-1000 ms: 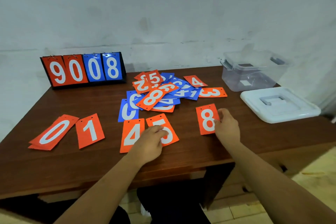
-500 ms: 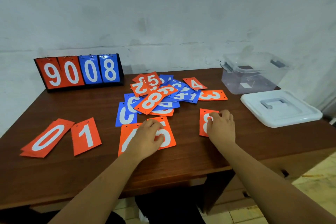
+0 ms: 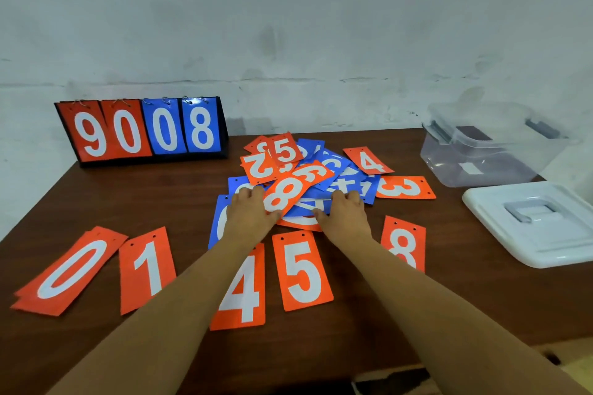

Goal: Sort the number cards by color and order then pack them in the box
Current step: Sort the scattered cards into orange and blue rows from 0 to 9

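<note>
Mid-sort on orange, reaching into the mixed pile.
Left hand (image 3: 248, 216) and right hand (image 3: 345, 218) resting loosely flat on the pile (image 3: 308, 183) mid-worktop (image 3: 144, 196), gripping nothing as far as visible. Already laid along the near edge: orange 0 (image 3: 70, 269), 1 (image 3: 147, 268), 4 (image 3: 244, 292), 5 (image 3: 303, 269), 8 (image 3: 406, 240). Next, probably: pull orange 2 (image 3: 260, 167) or 3 (image 3: 406, 187), slot between 1 and 4. Box (image 3: 481, 167) open at far right, no cards visible inside.

Orange and blue cards (image 3: 301, 269) with white numerals, brown table (image 3: 465, 298), white lid (image 3: 539, 228).
</note>
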The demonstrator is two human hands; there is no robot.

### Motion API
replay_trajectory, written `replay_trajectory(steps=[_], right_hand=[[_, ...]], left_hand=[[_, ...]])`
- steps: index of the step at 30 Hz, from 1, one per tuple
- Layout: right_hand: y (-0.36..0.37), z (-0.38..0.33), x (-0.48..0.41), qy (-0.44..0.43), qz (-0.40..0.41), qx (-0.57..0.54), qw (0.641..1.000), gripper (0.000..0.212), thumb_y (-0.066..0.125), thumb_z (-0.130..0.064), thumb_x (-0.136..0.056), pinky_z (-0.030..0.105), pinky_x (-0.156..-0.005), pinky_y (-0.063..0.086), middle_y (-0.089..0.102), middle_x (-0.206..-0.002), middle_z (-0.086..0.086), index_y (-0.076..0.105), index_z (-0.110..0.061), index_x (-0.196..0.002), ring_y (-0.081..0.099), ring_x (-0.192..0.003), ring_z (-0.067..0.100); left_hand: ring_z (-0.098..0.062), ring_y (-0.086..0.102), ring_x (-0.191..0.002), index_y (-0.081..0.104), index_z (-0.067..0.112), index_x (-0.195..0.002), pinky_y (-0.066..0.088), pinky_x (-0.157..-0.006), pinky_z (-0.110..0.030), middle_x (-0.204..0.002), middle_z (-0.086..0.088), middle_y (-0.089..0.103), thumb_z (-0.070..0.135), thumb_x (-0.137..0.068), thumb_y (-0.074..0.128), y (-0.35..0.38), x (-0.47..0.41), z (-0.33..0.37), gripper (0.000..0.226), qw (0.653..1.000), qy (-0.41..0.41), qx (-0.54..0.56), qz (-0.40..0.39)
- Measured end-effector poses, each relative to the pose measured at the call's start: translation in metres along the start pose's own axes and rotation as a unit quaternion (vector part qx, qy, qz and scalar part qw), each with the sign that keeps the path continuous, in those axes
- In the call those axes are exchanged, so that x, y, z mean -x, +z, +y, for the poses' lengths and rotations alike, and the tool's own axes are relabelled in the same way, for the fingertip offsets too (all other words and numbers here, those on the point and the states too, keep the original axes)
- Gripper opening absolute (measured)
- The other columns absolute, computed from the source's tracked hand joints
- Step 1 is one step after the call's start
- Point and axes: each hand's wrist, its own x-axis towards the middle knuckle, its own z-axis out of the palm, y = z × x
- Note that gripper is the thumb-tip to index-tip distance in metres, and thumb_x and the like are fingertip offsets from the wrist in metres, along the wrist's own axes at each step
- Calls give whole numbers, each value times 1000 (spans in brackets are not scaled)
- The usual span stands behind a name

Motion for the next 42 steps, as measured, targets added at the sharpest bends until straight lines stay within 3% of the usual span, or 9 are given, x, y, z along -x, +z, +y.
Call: replay_trajectory(steps=[6,9,16,23,29,32,35,40,42], right_hand=[[22,0,-23,44,32,0,999,66,64,-46,-90,41,-111,36,37,-147,13,38,-16,-142,34,-138,30],[26,0,-32,73,49,-89,992,69,74,-32,-84,44,-108,42,44,-144,10,38,-18,-141,42,-134,28],[1,5,-32,148,98,-276,945,51,63,-11,-93,33,-87,52,56,-133,11,41,-12,-140,57,-119,25],[-26,25,-3,119,151,-342,920,32,59,-21,-97,12,-59,41,59,-121,6,53,-10,-126,59,-107,17],[-54,32,27,133,144,-549,813,28,66,-11,-91,27,-63,55,63,-119,8,54,-17,-116,65,-103,20],[-64,23,44,149,60,-670,725,56,69,3,-85,35,-64,60,54,-127,8,52,-29,-128,64,-107,24],[-62,12,63,139,12,-708,693,67,66,11,-84,39,-66,61,45,-134,6,51,-32,-134,59,-114,27],[-47,-3,91,171,40,-565,806,62,72,-3,-85,41,-82,59,48,-138,2,44,-25,-136,53,-121,20],[-43,-5,100,151,31,-549,822,65,73,-3,-83,33,-73,58,50,-133,-1,41,-22,-137,53,-114,16]], left_hand=[[-30,29,-144,30,17,-151,30,-115,-44,-154,-10,35,50,-87,67,8,-20,-6,81,999,-7,-18,-36],[-29,35,-141,36,14,-148,34,-112,-42,-150,-12,41,28,-93,66,6,-24,-5,64,997,-22,76,6],[-2,57,-84,54,24,-108,47,-66,-18,-111,7,57,19,-102,50,-21,-11,-13,9,941,-72,327,50],[-16,61,-112,51,26,-116,51,-79,-27,-132,-2,60,20,-99,57,-40,18,-10,19,927,-97,360,22],[-10,67,-86,50,24,-129,51,-55,-20,-123,0,63,17,-99,58,-45,53,5,32,900,-127,416,-10],[-20,70,-98,46,25,-132,60,-72,-37,-121,-2,66,14,-96,61,-48,71,20,41,879,-139,455,-40],[-23,72,-98,45,31,-129,58,-88,-50,-113,-4,70,15,-93,66,-47,88,32,44,829,-124,539,-84],[-20,73,-99,47,29,-133,58,-87,-53,-114,-2,73,28,-81,75,-40,110,41,59,816,-90,562,-100],[-18,73,-100,52,26,-132,59,-85,-51,-117,-1,71,29,-86,72,-36,115,39,50,816,-100,565,-66]])
